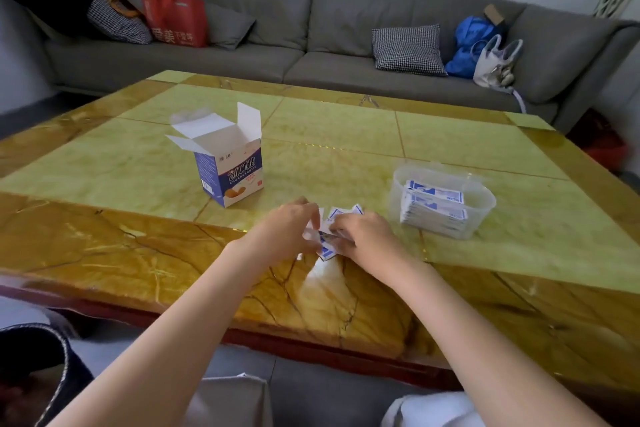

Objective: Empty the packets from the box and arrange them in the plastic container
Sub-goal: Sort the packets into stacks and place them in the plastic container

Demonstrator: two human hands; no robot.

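Note:
A blue and white cardboard box [230, 170] stands upright on the table with its top flaps open. To the right, a clear plastic container [483, 196] holds a row of white and blue packets [433, 208] standing on edge. Between them, near the table's front, a small heap of loose packets [327, 250] lies on the surface. My left hand [287, 230] and my right hand [363, 236] rest on this heap from either side, fingers curled around the packets. Most of the heap is hidden under my fingers.
The yellow-green marble table [329, 135] has a brown border and a dark red front edge. Behind it runs a grey sofa [311, 28] with checked cushions, a red bag [175, 19], a blue bag [469, 45] and a white handbag [495, 62].

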